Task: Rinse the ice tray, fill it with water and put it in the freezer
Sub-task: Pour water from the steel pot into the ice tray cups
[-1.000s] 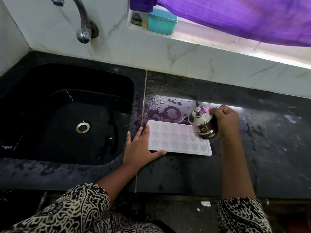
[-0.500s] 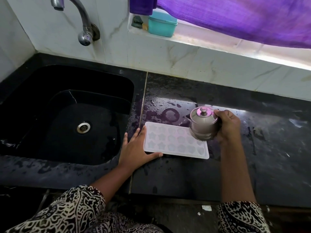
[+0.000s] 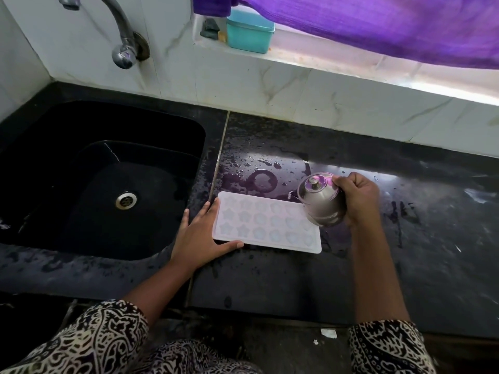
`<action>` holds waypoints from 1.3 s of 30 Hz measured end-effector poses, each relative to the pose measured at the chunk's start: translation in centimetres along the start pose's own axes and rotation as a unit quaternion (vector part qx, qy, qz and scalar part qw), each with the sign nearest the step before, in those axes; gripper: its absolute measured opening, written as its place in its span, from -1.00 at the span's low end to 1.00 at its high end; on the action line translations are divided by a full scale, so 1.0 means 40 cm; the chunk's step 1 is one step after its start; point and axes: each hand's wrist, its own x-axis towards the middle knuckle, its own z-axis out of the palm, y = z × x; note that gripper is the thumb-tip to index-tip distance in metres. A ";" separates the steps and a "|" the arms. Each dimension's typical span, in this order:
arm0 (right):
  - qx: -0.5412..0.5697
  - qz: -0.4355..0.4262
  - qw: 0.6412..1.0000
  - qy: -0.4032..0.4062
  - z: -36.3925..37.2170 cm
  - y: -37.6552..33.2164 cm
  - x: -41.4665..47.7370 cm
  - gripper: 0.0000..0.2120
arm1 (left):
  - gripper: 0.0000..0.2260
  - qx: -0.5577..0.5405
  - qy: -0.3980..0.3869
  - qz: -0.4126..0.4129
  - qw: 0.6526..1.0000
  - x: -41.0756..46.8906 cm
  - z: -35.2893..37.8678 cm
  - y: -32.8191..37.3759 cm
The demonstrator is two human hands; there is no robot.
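A pale, translucent ice tray (image 3: 266, 222) with star- and heart-shaped cells lies flat on the wet black counter (image 3: 405, 238), just right of the sink. My left hand (image 3: 201, 236) rests flat against the tray's left end, with the fingers spread and the thumb along its front edge. My right hand (image 3: 357, 197) grips a small lidded steel pot (image 3: 321, 201), tilted to the left above the tray's right end. A thin spout at the pot's left side points down at the back right cells. I cannot tell whether water is running from it.
A black sink (image 3: 102, 179) with a steel drain lies to the left, under a curved tap (image 3: 122, 36). On the window ledge behind stands a teal box (image 3: 249, 31), beneath a purple curtain (image 3: 378, 25). Water drops and a wet ring mark the counter behind the tray.
The pot has stayed tilted over the tray's right end, with small shifts in tilt. My left hand remains at the tray's left end. The view has shifted slightly.
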 end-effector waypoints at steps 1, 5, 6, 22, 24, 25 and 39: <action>-0.007 -0.003 1.000 -0.004 -0.001 -0.003 0.000 -0.71 | 0.17 0.000 0.000 -0.001 1.000 0.000 0.001 0.000; -0.016 -0.019 0.999 -0.021 0.003 -0.016 -0.002 -0.70 | 0.19 -0.005 0.000 -0.006 1.000 0.000 0.001 0.000; -0.016 -0.022 0.999 -0.023 0.004 -0.019 -0.001 -0.69 | 0.19 -0.005 -0.002 -0.007 1.000 0.000 0.000 0.001; -0.032 -0.029 0.998 -0.045 -0.005 -0.029 0.013 -0.70 | 0.18 -0.005 -0.003 -0.015 1.000 -0.003 -0.002 0.006; -0.038 -0.040 0.997 -0.049 -0.007 -0.029 0.014 -0.70 | 0.18 -0.007 0.000 -0.016 1.000 -0.003 0.000 0.005; -0.039 -0.042 0.997 -0.050 -0.008 -0.029 0.015 -0.70 | 0.18 -0.009 0.001 -0.016 1.000 -0.003 0.000 0.005; -0.052 -0.059 0.995 -0.058 -0.005 -0.033 0.024 -0.70 | 0.17 -0.015 0.007 -0.016 1.000 -0.001 0.005 0.004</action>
